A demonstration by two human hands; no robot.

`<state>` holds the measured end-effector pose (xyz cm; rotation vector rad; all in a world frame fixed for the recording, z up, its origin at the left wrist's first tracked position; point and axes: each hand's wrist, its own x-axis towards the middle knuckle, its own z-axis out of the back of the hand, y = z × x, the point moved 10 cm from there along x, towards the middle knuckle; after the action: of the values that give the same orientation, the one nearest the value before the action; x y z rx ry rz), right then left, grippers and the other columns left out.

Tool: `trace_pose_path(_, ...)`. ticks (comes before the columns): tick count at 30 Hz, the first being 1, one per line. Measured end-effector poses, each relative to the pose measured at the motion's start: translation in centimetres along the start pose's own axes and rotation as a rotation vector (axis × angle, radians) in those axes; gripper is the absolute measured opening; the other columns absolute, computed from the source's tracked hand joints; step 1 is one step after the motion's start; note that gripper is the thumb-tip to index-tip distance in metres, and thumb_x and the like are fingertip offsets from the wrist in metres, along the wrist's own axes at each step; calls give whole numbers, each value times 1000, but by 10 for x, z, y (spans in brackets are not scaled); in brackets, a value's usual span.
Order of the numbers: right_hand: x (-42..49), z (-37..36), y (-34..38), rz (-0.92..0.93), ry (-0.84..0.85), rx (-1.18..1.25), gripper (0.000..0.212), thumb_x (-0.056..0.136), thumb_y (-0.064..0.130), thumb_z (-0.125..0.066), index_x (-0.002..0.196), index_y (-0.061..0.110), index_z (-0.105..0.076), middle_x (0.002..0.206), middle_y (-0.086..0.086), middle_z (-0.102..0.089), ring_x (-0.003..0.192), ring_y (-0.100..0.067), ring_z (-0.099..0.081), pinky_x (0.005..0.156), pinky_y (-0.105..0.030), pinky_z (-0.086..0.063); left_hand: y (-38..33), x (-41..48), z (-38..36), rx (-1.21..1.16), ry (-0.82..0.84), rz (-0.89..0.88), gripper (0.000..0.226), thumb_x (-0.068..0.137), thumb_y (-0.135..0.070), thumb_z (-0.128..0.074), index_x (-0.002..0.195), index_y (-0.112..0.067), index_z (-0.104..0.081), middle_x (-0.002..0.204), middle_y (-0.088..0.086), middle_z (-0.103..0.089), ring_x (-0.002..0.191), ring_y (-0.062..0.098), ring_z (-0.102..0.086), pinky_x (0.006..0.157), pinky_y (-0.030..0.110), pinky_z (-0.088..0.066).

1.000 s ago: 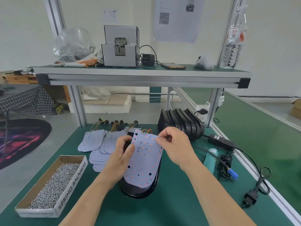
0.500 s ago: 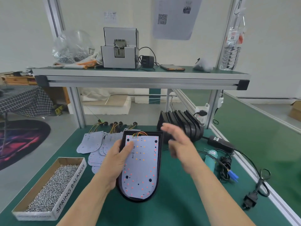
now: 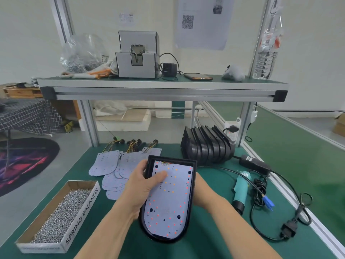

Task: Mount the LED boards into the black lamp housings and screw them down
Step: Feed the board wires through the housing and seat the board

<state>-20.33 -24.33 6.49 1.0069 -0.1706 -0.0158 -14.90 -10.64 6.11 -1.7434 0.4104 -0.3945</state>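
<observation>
— So, where was the board at that moment?

— The pale lilac LED board with small red and orange dots [image 3: 171, 200] lay flat inside the black plastic lamp housing with one rounded end [image 3: 171, 158]. Its coloured wires sat at the square far end.

— And the housing, was it on the table?

— It was over the green table mat [image 3: 214, 240], in front of the person, with the rounded end toward the body. I could not tell if it touched the mat.

— How were the hands?

— The left hand [image 3: 141, 186] gripped the left wall of the housing, fingers curled round the edge, and the thumb pressed on the board. The right hand [image 3: 200, 192] went behind the right wall. Its fingers were hidden, so I cannot tell how they lay.

— What else was near?

— A row of black housings [image 3: 207, 146] stood on edge behind. Loose lilac boards [image 3: 106, 163] lay at the left, a cardboard box of silver screws [image 3: 82, 215] near the left forearm, and a teal electric screwdriver [image 3: 240, 189] at the right.
</observation>
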Motion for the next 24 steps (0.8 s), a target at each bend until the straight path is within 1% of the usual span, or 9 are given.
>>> trace_pose_path(2,-3,23,14,70,-130,31,44,88,-6,-55,87,38,-58,84,21,-61,72,5,-56,67,-18,-47,-8,4,8,50,-28,-39,40,63,-34,-87,97,-26,-66,99,11,-75,87,33,-74,73,47,-60)
trace_pose_path(5,-17,62,10,4,-416,450,14,85,25,-56,87,23,-70,87,1,-67,61,-5,-57,51,-22,-43,-14,7,16,90,-62,-71,30,72,-28,-84,96,-30,-65,94,6,-76,84,27,-75,68,39,-59)
trace_pose_path(6,-16,60,10,-13,-395,480,23,83,39,-58,88,19,-69,84,0,-66,64,-8,-59,55,-28,-46,-13,7,16,88,-65,-73,29,74,-27,-83,96,-30,-65,95,6,-76,85,27,-75,70,40,-59)
trace_pose_path(8,-15,45,16,-18,-282,226,31,82,47,-63,92,17,-67,83,2,-68,71,-17,-59,69,-37,-52,-10,5,12,85,-60,-72,30,72,-28,-82,97,-29,-65,98,6,-76,88,28,-75,73,41,-60)
trace_pose_path(10,-19,42,19,-33,-327,49,17,88,31,-66,95,16,-65,90,-5,-72,81,-26,-61,79,-42,-53,-9,2,7,86,-51,-83,30,73,-29,-80,98,-27,-64,96,6,-76,87,28,-75,70,38,-60)
trace_pose_path(14,-24,42,4,-55,-448,170,4,91,19,-67,91,15,-64,92,-18,-68,70,-18,-50,75,-49,-53,-8,1,2,100,-46,-108,18,81,-21,-76,92,-31,-66,91,5,-76,83,26,-74,67,35,-61)
trace_pose_path(18,-26,40,5,-16,-487,151,5,92,15,-66,89,14,-63,82,-16,-66,62,-15,-45,68,-44,-50,-7,1,-2,100,-7,-120,22,90,-10,-71,94,-32,-68,95,6,-76,88,29,-74,69,35,-60)
trace_pose_path(21,-23,37,7,13,-393,116,8,93,30,-65,92,22,-64,80,-4,-67,67,-15,-51,70,-36,-48,-12,3,-2,107,48,-140,27,89,-8,-72,101,-32,-68,102,5,-76,94,26,-73,76,37,-60)
trace_pose_path(24,-16,38,-7,-53,-239,538,29,97,43,-52,94,24,-73,89,-1,-67,70,-10,-57,63,-24,-49,-16,5,2,175,127,-138,30,80,-19,-75,104,-33,-65,101,-4,-71,91,15,-67,85,33,-54)
